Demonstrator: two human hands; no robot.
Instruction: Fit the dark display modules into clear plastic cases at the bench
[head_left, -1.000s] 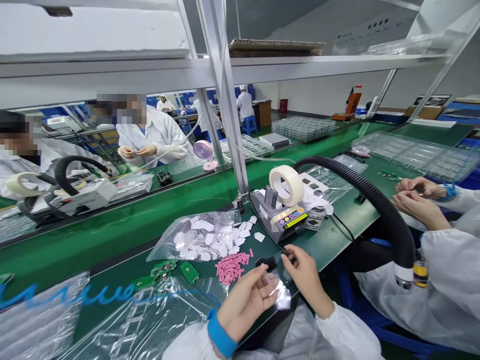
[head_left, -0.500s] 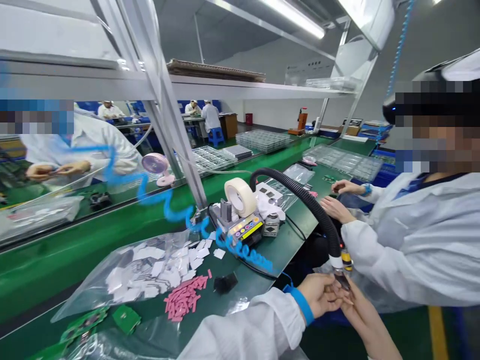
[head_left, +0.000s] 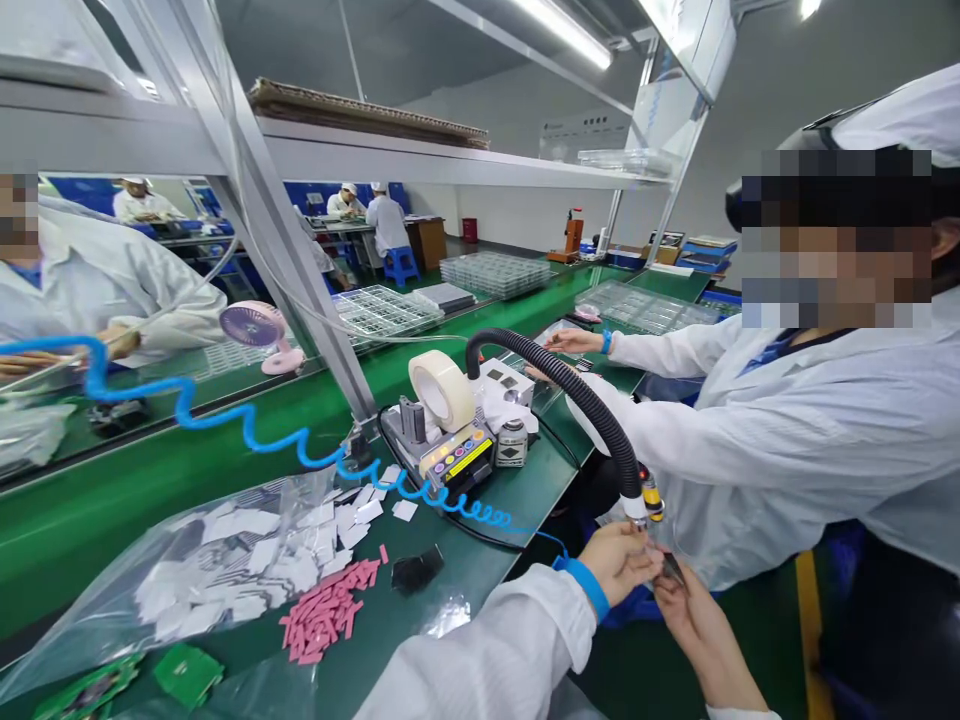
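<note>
My left hand [head_left: 619, 568], with a blue wrist strap [head_left: 589, 588], is closed, its bent fingers just beneath the white-tipped end of a black flexible hose [head_left: 600, 410]. Whatever lies in those fingers is too small to make out. My right hand [head_left: 688, 605] comes up from below and pinches a small dark flat piece [head_left: 673, 568] between thumb and fingers. The fingertips of both hands nearly meet beyond the bench edge. A coiled blue cord [head_left: 450, 497] runs from the strap across the bench.
A grey device [head_left: 457, 455] carries a tape roll [head_left: 442, 390]; a small bottle [head_left: 513, 443] stands beside it. White pieces [head_left: 247, 565], pink strips [head_left: 326, 610], a black sheet [head_left: 417, 568] and green circuit boards [head_left: 187, 675] lie nearer. A co-worker's sleeve [head_left: 675, 420] is close at right.
The view has swung right, so the bench appears further left. My hands stay together near the hose end. The co-worker's hands have moved from the bench edge forward over the bench.
</note>
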